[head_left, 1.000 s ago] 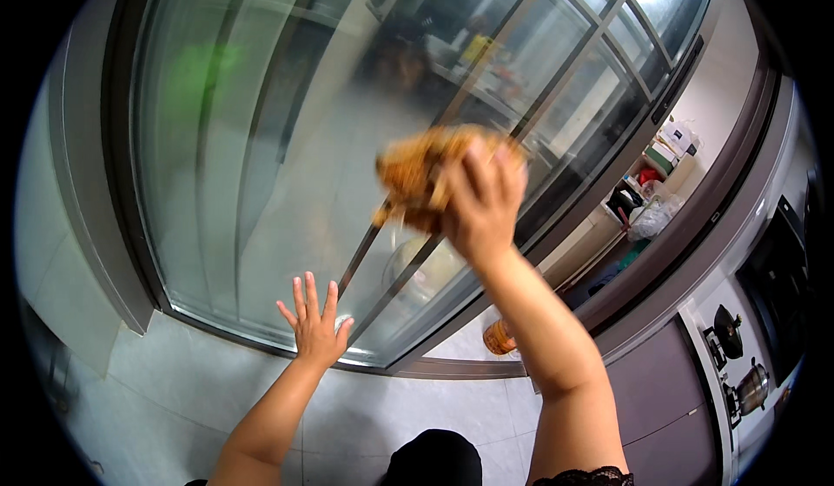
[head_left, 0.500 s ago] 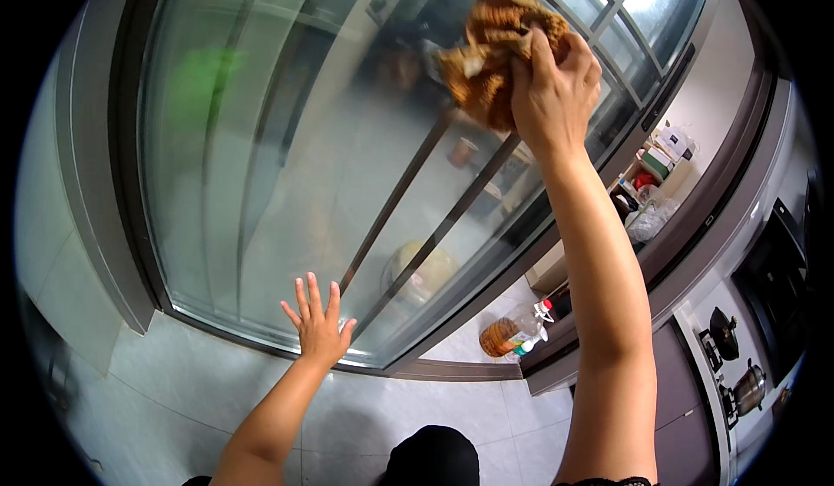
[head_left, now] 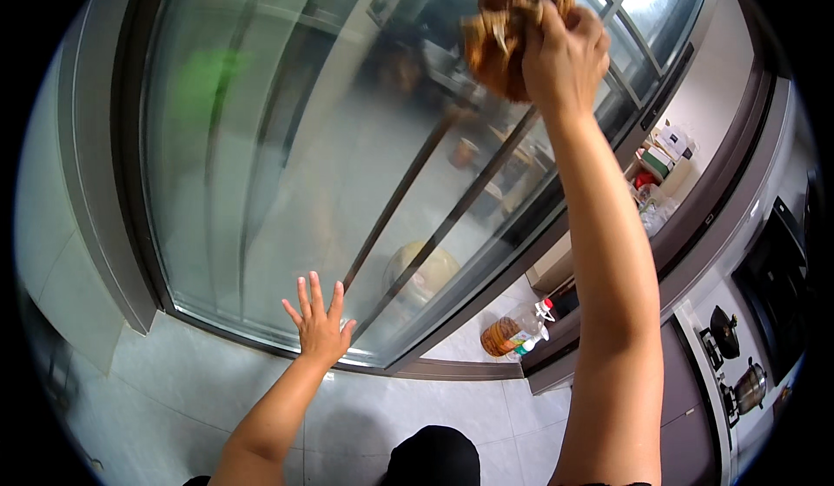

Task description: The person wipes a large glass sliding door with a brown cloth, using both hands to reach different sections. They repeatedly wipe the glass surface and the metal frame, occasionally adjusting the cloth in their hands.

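While left hand [head_left: 323, 337] spreads fingers apart low by glass door [head_left: 339, 173], right hand [head_left: 565, 65] clamps fingers on bunched brown cloth [head_left: 497, 56], upper left of wrist; long axis unclear.

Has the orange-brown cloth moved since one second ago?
Yes. The cloth, in the right hand, is now higher and farther right relative to the glass door.

At one o'clock, the right hand [head_left: 566, 56] grips a bunched brown cloth [head_left: 497, 52] at the glass door [head_left: 326, 182]; at seven, the left hand [head_left: 323, 334] is splayed. A red-capped bottle [head_left: 504, 334] shows between four and five.
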`<state>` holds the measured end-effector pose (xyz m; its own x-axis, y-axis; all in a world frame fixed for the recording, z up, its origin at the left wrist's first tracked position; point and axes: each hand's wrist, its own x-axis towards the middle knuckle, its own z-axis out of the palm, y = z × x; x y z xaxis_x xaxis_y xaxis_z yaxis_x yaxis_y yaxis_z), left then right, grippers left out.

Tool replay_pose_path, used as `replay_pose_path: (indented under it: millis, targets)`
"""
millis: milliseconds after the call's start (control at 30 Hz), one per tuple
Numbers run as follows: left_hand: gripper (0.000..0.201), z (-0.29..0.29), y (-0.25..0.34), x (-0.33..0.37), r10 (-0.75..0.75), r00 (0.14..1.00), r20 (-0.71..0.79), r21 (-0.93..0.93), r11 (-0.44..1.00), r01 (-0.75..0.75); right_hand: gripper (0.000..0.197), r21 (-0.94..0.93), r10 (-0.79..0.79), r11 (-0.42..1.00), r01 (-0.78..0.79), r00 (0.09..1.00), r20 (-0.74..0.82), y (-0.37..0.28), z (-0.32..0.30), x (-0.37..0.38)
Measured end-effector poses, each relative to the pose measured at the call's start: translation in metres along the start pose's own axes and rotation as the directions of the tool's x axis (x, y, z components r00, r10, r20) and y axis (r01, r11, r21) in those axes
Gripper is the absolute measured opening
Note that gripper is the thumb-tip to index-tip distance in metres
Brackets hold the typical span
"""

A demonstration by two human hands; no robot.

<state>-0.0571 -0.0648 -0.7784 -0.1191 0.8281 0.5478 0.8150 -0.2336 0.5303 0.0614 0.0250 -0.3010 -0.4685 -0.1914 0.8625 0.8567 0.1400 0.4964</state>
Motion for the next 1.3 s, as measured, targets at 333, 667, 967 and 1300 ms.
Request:
replay_pose_path:
  millis: [333,667,967,1300]
  targets:
    - [0.087,0.006,-0.004,0.002,0.010,1.000,-0.024,0.016,1.000,-0.010,0.032,0.100,-0.001,0.995,-0.009,0.996,0.094,-0.030,-0.037,-0.166]
    - [0.085,0.019,-0.012,0.001,0.055,0.998,-0.037,0.101,0.994,-0.051,0.035,-0.002,0.081,0.997,-0.081,0.990,-0.118,0.143,-0.011,-0.037]
    - [0.088,0.033,-0.028,-0.016,0.106,0.994,0.016,0.143,0.984,-0.107,0.037,0.135,0.204,0.962,-0.239,0.952,0.228,-0.055,-0.077,-0.428]
    - [0.085,0.017,-0.025,-0.011,0.057,0.996,0.069,0.226,0.972,-0.071,0.023,0.064,0.191,0.975,-0.213,0.949,0.250,-0.059,-0.071,-0.443]
